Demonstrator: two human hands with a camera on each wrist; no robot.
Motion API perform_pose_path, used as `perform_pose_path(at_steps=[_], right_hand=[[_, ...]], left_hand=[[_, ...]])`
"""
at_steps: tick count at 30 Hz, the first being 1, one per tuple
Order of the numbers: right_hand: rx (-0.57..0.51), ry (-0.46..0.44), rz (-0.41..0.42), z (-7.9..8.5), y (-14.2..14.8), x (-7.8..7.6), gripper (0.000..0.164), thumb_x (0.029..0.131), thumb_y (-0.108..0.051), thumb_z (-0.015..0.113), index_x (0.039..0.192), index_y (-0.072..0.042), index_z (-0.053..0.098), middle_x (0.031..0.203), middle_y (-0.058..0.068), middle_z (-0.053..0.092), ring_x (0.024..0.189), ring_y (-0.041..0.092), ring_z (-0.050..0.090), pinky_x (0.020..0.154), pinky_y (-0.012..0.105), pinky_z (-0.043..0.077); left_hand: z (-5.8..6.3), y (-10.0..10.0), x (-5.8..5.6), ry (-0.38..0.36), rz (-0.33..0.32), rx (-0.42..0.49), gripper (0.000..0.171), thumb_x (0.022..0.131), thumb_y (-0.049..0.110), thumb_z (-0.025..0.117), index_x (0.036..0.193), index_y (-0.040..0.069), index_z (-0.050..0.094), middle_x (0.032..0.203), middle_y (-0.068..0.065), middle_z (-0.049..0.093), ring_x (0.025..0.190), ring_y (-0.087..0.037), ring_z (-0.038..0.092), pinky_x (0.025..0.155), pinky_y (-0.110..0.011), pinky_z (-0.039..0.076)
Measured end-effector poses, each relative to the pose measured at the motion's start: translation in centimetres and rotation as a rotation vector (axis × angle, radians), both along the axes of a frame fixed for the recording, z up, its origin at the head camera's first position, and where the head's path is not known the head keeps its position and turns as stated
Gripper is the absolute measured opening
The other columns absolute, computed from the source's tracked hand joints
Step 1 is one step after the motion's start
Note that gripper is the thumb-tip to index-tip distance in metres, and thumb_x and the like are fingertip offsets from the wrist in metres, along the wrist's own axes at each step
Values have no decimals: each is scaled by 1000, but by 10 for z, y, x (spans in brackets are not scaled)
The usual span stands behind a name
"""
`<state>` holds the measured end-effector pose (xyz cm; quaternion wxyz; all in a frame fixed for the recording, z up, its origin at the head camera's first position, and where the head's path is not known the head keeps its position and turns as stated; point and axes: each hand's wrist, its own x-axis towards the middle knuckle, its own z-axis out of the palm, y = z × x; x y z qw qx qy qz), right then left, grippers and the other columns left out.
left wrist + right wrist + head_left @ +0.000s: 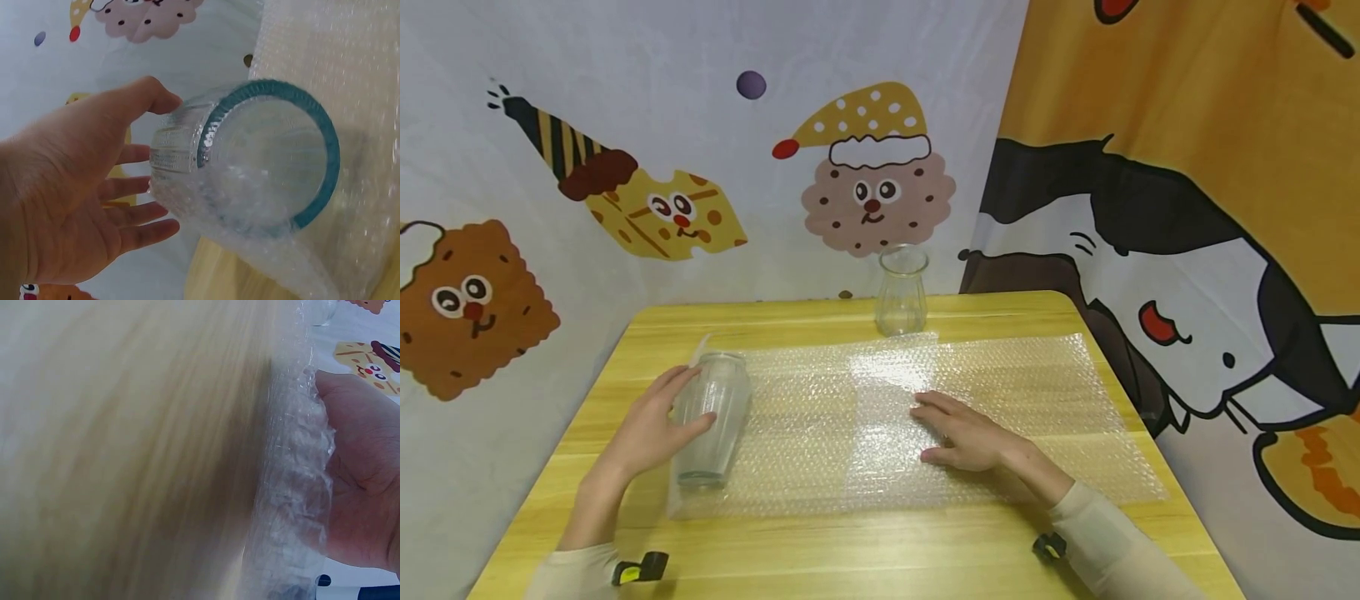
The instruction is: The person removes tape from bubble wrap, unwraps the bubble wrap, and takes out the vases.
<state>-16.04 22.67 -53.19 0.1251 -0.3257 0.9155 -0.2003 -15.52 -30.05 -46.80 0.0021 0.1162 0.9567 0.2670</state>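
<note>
A clear ribbed glass vase (724, 417) lies on its side at the left end of a bubble wrap sheet (805, 442), its base toward me. The base ring (331, 150) looks teal in the left wrist view, with wrap over part of the glass. My left hand (651, 425) is at the vase's left side, thumb and fairly straight fingertips against it. My right hand (966, 433) rests with loosely spread fingers on the middle of the wrap. In the right wrist view, the wrap's edge (294, 469) partly hides that hand.
A second clear glass vase (901, 300) stands upright at the back of the wooden table (850, 554), behind the wrap. A cartoon-printed cloth (700, 50) hangs behind the table and along its sides. Each sleeve carries a small black wrist device (640, 569).
</note>
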Motion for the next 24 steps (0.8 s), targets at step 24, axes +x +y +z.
perform_pose_path(at_steps=[24], right_hand=[[-2, -7, 0, 1, 0, 0, 78, 108, -48, 75, 170, -9, 48, 184, 21, 34, 170, 46, 35, 139, 69, 33]], left_hand=[[-10, -50, 9, -72, 49, 20, 81, 113, 44, 66, 175, 2, 34, 176, -41, 33, 152, -72, 39, 111, -91, 41]])
